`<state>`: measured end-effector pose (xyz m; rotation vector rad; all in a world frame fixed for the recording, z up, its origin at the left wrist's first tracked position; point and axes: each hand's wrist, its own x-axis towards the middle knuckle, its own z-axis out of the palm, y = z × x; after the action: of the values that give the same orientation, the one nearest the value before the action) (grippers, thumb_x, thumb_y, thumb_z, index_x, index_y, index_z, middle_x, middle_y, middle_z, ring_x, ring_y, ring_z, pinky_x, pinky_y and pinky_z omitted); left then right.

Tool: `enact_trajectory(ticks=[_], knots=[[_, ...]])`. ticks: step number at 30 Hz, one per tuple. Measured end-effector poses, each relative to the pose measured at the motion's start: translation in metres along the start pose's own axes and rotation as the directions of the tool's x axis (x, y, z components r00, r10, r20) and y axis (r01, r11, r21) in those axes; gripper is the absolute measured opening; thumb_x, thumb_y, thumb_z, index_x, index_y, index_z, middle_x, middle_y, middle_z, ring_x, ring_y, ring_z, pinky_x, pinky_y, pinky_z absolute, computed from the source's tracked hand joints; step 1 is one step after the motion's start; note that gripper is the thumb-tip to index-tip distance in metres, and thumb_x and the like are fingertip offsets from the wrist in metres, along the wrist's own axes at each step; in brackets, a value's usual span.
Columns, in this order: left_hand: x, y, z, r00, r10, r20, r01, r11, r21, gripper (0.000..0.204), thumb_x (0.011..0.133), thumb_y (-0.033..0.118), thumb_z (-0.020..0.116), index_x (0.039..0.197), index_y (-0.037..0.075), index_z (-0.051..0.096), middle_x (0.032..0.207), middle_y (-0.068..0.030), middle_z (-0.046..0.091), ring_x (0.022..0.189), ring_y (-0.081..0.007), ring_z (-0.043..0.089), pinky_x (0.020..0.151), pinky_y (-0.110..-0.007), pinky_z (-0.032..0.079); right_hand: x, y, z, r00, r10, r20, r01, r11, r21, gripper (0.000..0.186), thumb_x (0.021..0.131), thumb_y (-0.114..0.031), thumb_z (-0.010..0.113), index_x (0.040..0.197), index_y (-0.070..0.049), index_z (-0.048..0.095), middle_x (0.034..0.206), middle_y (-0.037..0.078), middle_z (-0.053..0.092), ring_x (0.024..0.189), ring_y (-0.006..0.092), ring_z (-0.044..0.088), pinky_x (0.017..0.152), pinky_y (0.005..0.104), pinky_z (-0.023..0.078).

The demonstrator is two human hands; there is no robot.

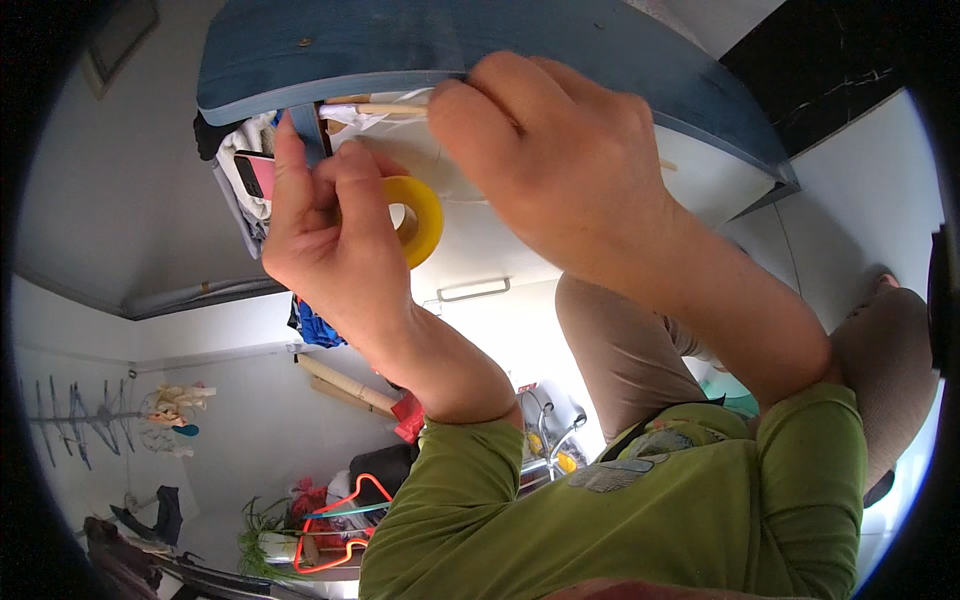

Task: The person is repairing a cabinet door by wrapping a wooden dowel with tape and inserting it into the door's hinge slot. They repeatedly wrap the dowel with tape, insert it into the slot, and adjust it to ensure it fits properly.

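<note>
My left hand (340,230) holds a yellow tape roll (428,225), its index finger raised beside a short blue upright (308,130) under a blue wooden board (500,35). My right hand (560,165) is closed at the board's front edge, thumb and fingers curled inward; whatever is in them is hidden. Between the hands, under the board, lie pale sticks (390,108) and a crumpled white scrap (345,116). A phone with a pink screen (258,180) rests among white and grey cloths (235,145) left of my left hand.
My bent legs (620,350) are at right. A wire handle (475,288) shows below the hands. Hanging racks (80,420) are at lower left, with a plant (255,540), orange hangers (335,525) and cardboard rolls (340,380). A dark marble-like panel (820,60) is at upper right.
</note>
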<state>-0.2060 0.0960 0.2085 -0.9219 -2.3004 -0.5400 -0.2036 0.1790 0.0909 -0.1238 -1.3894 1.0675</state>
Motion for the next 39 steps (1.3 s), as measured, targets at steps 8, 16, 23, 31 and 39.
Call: enact_trajectory(ticks=[8,16,23,31,39], knots=[[-0.001,0.006,0.003,1.000,-0.012,0.013,0.012,1.000,0.004,0.040,0.084,-0.005,0.055,0.123,-0.010,0.050,0.062,-0.0020,0.062,0.057,-0.0015,0.052,0.057,-0.016,0.042,0.001,0.000,-0.001,0.992,0.041,0.121,-0.054,0.993,0.101,0.010,0.067,-0.010,0.064,0.073,-0.006,0.057,0.059,0.004,0.055,0.050,0.0210,0.058,0.042,0.0303,0.045],[-0.006,0.006,0.007,1.000,-0.009,-0.009,0.009,1.000,-0.026,0.041,0.083,-0.005,0.055,0.122,-0.014,0.048,0.061,-0.0012,0.062,0.057,-0.0013,0.051,0.058,-0.015,0.041,0.008,-0.004,-0.005,0.759,0.387,0.524,-0.651,0.477,0.591,0.012,0.078,-0.007,0.061,0.067,-0.001,0.060,0.058,0.013,0.059,0.050,0.0268,0.056,0.046,0.0308,0.041],[-0.004,0.006,0.002,0.999,-0.013,0.034,0.012,1.000,0.021,0.045,0.084,-0.002,0.056,0.126,-0.013,0.045,0.064,-0.0018,0.063,0.060,-0.0013,0.054,0.059,-0.015,0.043,0.002,-0.006,-0.011,0.868,0.357,0.345,-0.480,0.781,0.399,0.009,0.080,-0.009,0.063,0.075,-0.003,0.060,0.062,0.014,0.058,0.052,0.0276,0.056,0.047,0.0316,0.041],[-0.024,0.017,0.007,0.993,-0.117,0.005,0.117,0.989,-0.091,0.053,0.085,-0.001,0.057,0.132,-0.012,0.035,0.066,-0.0056,0.064,0.061,-0.0058,0.058,0.062,-0.017,0.045,-0.011,-0.005,-0.015,0.869,0.356,0.344,-0.470,0.813,0.344,0.013,0.081,-0.019,0.064,0.081,-0.006,0.063,0.067,0.012,0.064,0.063,0.0271,0.065,0.058,0.0360,0.051],[-0.040,0.026,-0.002,0.970,-0.237,0.051,0.240,0.908,-0.344,0.026,0.083,0.003,0.067,0.106,-0.004,0.056,0.069,-0.0063,0.065,0.061,-0.0069,0.059,0.059,-0.018,0.046,-0.017,-0.009,-0.028,0.870,0.307,0.385,-0.460,0.787,0.410,0.010,0.083,-0.018,0.062,0.082,-0.008,0.061,0.069,0.012,0.063,0.060,0.0289,0.062,0.056,0.0358,0.048]])
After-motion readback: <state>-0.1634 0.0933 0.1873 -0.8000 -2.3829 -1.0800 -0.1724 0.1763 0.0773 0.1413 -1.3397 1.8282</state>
